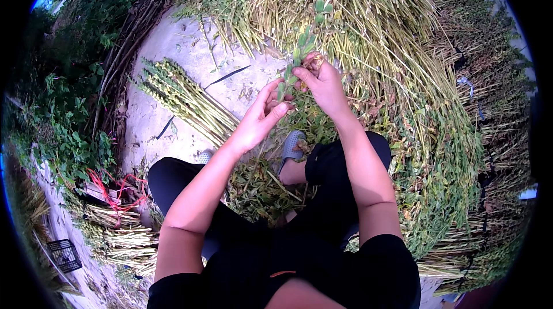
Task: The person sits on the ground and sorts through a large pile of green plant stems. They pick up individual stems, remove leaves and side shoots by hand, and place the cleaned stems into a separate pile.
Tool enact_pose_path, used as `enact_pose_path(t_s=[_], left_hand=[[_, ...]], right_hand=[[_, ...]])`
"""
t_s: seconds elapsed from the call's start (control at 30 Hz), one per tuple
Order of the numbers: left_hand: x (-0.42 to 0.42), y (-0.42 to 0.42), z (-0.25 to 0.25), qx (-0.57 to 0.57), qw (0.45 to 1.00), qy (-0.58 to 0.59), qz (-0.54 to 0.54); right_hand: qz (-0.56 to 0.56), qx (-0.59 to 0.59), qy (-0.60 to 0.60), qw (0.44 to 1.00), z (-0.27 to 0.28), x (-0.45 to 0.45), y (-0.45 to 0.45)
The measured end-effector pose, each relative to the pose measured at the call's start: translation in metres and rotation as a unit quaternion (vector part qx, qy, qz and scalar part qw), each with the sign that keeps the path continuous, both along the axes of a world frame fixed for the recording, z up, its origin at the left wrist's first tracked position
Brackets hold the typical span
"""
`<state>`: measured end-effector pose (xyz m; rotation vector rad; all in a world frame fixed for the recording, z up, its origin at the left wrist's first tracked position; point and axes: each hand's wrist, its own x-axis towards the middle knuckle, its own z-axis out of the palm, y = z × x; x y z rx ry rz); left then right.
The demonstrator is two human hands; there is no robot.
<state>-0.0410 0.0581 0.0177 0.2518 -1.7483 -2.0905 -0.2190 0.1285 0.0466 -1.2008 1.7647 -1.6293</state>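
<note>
A long plant stalk with green seed pods [301,40] runs up and away from between my two hands. My right hand [319,80] pinches it between thumb and fingers, with some dry, yellow-brown leaves at the fingertips. My left hand [267,112] is at the stalk's lower tip, fingers curled around it and thumb extended; whether it grips the stalk is unclear. Left of my hands, a sheaf of cut stalks with green pods [190,97] lies on the pale ground, between two dark strips [227,76].
A large heap of cut stalks [380,28] spreads ahead and to the right. Loose leaves [263,188] cover the ground between my feet. Bundled stalks [129,240], red string [114,194] and a black plastic crate [65,255] are at the lower left; green bushes [65,114] stand left.
</note>
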Motion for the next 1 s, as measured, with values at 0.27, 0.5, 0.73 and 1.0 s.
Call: enact_pose_path(t_s=[0.27,0.5,0.73,1.0], left_hand=[[-0.017,-0.010,-0.017,0.089,0.973,0.065,0.202],[-0.006,-0.009,-0.006,0.182,0.980,-0.020,0.080],[-0.014,0.009,-0.020,0.211,0.977,-0.034,-0.008],[-0.024,0.003,-0.010,0.094,0.994,0.028,0.036]], right_hand=[[-0.042,0.086,0.133,0.987,-0.013,0.015,0.005],[0.015,-0.029,-0.153,0.988,0.005,-0.015,0.010],[0.038,-0.049,-0.274,0.960,0.010,-0.026,0.007],[0.060,-0.011,-0.285,0.957,0.004,0.000,0.007]])
